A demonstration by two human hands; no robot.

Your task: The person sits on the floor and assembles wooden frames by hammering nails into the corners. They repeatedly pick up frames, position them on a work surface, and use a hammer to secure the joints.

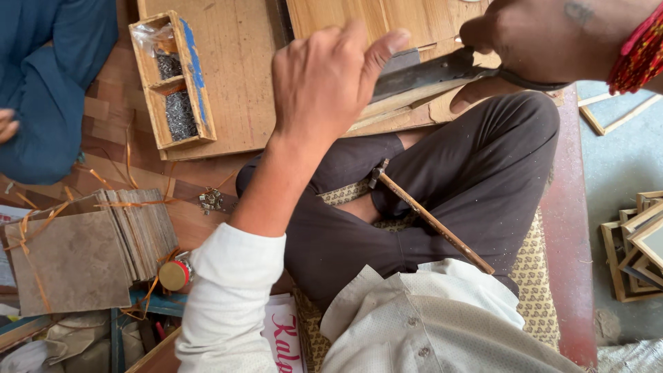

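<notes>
My left hand (324,76) is raised in the middle of the view, back toward the camera, fingers curled around the near end of a thin wooden strip (407,102). Its thumb rests against a dark metal blade (425,72) lying along the strip. My right hand (545,34), with a red thread band at the wrist, grips the blade's handle at the top right. Both sit over a wooden board (387,17) in front of my crossed legs. A small hammer (428,217) with a wooden handle lies across my lap, untouched.
A narrow wooden box (176,83) of small nails lies on a plywood sheet (238,62) at the upper left. A tied stack of thin boards (90,242) sits at the left, with a round cap (174,274) beside it. Another person's blue sleeve (48,76) is at the far left. Small wooden frames (639,242) lie at the right.
</notes>
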